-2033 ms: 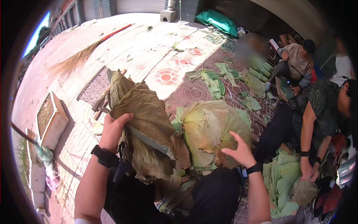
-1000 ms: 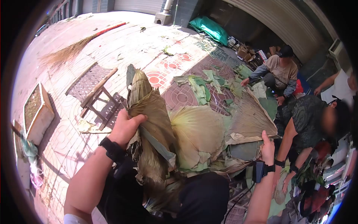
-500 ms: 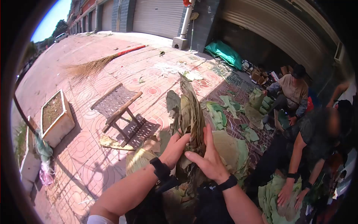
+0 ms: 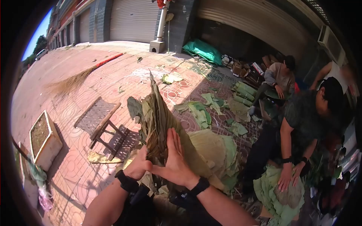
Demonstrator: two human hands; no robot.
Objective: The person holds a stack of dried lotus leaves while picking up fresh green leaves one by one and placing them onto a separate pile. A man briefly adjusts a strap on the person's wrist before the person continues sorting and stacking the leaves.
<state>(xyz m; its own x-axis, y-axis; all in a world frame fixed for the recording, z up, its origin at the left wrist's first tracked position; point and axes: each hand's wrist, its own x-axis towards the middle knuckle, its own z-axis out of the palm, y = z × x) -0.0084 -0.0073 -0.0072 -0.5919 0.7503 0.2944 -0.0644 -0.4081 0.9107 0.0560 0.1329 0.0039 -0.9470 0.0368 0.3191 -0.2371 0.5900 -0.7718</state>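
Here in the middle, the bundle of dried leaves (image 4: 155,122) stands nearly upright, its narrow tip pointing up, held between two hands above the person's lap. The right hand (image 4: 172,164) has its fingers stretched out, laid flat against the bundle's side, with the thumb reaching across towards the left hand (image 4: 137,167). That left one is tucked in at the lower left of the bundle; its fingers are hidden, so I can't tell how they're curled. Just beyond, to the right, the broad leaf pile (image 4: 217,150) spreads out, pale brown and green. Over on the left, a woven-top stool (image 4: 98,116) stands on the paving (image 4: 81,180), and farther out lies a red-handled broom (image 4: 75,80). And on the right, a co-worker (image 4: 301,113) leans forward, both palms down on a green leaf stack (image 4: 267,188), while another person (image 4: 281,77) sits behind, near some rolled leaves (image 4: 244,92).
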